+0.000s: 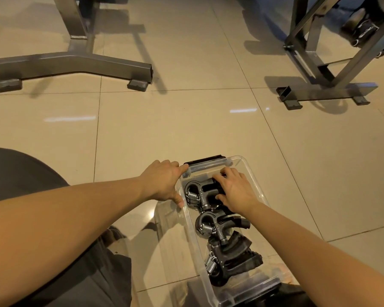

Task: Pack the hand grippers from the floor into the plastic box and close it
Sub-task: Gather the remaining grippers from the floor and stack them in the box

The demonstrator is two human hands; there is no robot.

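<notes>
A clear plastic box [254, 173] stands open on the tiled floor in front of me, with a black latch [205, 159] at its far end. Inside lie several black hand grippers with steel springs, among them one at the far end [196, 191], one in the middle [211, 222] and one at the near end [231, 258]. My left hand [164, 181] grips the box's far left rim, thumb down the outside wall. My right hand [235, 190] reaches into the box and rests on the handles of the farthest gripper, fingers curled over them.
A grey metal bench base [71, 63] stands on the floor at the far left. Another steel frame [324, 91] stands at the far right. My knee in dark cloth [20, 173] is at the left. A clear lid [164, 240] seems to lie left of the box.
</notes>
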